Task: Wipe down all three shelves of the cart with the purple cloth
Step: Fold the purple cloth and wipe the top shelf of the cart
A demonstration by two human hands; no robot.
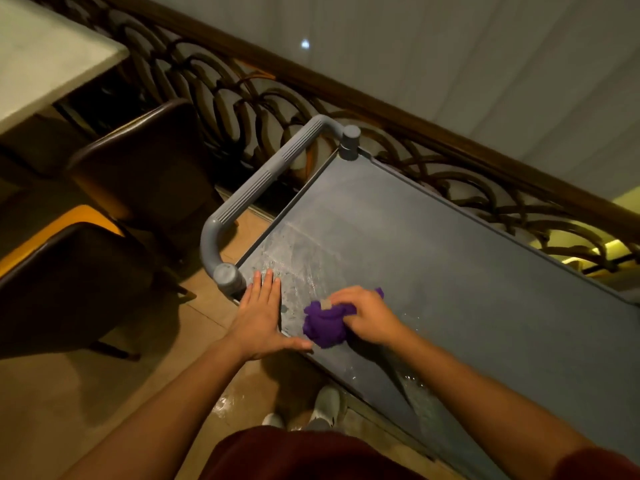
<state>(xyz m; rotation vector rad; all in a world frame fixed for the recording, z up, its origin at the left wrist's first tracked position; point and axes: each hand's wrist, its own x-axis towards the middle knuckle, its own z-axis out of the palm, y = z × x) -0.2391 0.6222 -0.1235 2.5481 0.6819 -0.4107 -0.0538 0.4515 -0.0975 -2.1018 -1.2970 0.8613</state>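
Note:
The grey cart's top shelf (433, 258) fills the middle and right of the view, with wet streaks near its left end. A bunched purple cloth (323, 325) lies on that shelf near the front edge. My right hand (369, 315) is closed on the cloth and presses it onto the surface. My left hand (258, 315) rests flat with fingers apart on the shelf's front left corner, beside the handle post. The two lower shelves are hidden under the top one.
The cart's grey handle (256, 192) curves off its left end. Two dark chairs (138, 174) and a pale table (45, 53) stand to the left. A dark ornate railing (398, 133) runs behind the cart. My shoes (325, 407) are on the tan floor.

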